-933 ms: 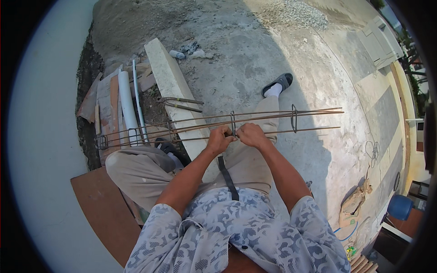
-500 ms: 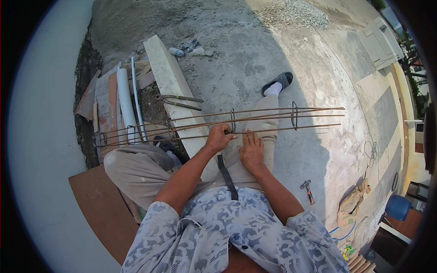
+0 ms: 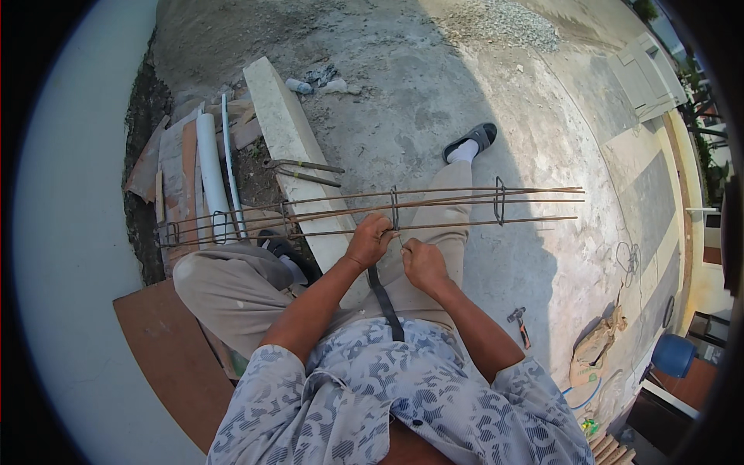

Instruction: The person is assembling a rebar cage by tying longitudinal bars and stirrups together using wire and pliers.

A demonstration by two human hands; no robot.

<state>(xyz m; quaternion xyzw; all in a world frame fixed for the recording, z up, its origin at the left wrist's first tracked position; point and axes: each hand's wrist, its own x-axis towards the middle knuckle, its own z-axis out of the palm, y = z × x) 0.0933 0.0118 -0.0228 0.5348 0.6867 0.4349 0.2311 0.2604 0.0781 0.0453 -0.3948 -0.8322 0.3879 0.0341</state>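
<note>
A long cage of thin rusty steel bars (image 3: 457, 206), tied with several square stirrups, lies across my thighs and a pale concrete beam (image 3: 294, 128). My left hand (image 3: 370, 242) is closed on the cage's near bar, beside the middle stirrup (image 3: 394, 203). Just right of it and slightly nearer me, my right hand (image 3: 425, 264) is pinched on a thin tie wire (image 3: 401, 242), which runs up toward that stirrup. The wire's far end is hidden by my left fingers. Long-handled pincers (image 3: 306, 170) rest on the beam, beyond the cage.
A hammer (image 3: 521, 325) lies on the concrete floor to the right, near a torn paper sack (image 3: 597, 349). At left are a white pipe (image 3: 211, 167), boards and a brown panel (image 3: 174, 360) beside a pale wall (image 3: 85, 232). A gravel heap (image 3: 511, 23) lies far off.
My right hand has gone from spread fingers near the bar to a pinch, drawn slightly back and toward my left hand. My left hand keeps its place on the cage.
</note>
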